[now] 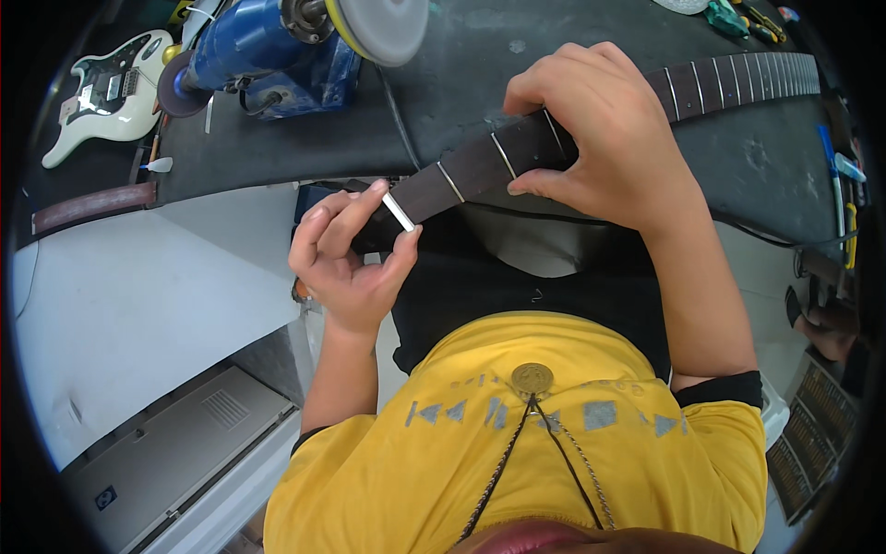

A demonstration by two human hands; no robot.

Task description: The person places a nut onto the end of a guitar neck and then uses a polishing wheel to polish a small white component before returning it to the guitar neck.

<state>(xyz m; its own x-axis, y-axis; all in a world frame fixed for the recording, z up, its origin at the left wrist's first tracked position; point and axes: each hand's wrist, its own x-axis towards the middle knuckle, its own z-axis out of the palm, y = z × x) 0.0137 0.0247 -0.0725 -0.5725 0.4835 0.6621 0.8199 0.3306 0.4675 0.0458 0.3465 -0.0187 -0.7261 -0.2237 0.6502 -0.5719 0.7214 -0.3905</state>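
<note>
A dark guitar neck [478, 168] with metal frets slants across the black bench edge, its left end lower and nearer me. My right hand [611, 138] is closed round the neck, thumb on the near edge and fingers over the far edge. At the neck's left end lies a narrow white nut [399, 212], straight across the fingerboard. My left hand [349, 257] pinches this nut by its two ends, a fingertip at the far end and the thumb at the near end. Part of the neck's left end is hidden behind the left fingers.
A blue bench motor [245, 51] with a pale buffing disc [380, 28] stands at the back left. Left of it lies a white electric guitar body [111, 88]. A cable [397, 115] crosses the black bench [471, 88]. Pens [831, 166] lie at the right edge.
</note>
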